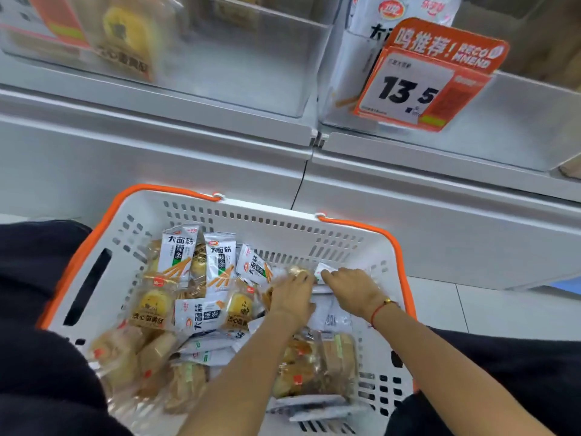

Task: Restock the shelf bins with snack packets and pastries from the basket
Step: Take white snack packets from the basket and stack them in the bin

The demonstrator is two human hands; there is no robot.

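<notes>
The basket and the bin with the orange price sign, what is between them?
In the head view, only the plain grey shelf front lies between the basket and the bin with the price sign.

White basket [341,243] with orange rim sits between my knees, heaped with white snack packets [177,251] and clear-wrapped yellow pastries [153,305], jumbled flat and tilted. Above, clear shelf bins [251,73]: left holds one pastry, right white packets.
</notes>
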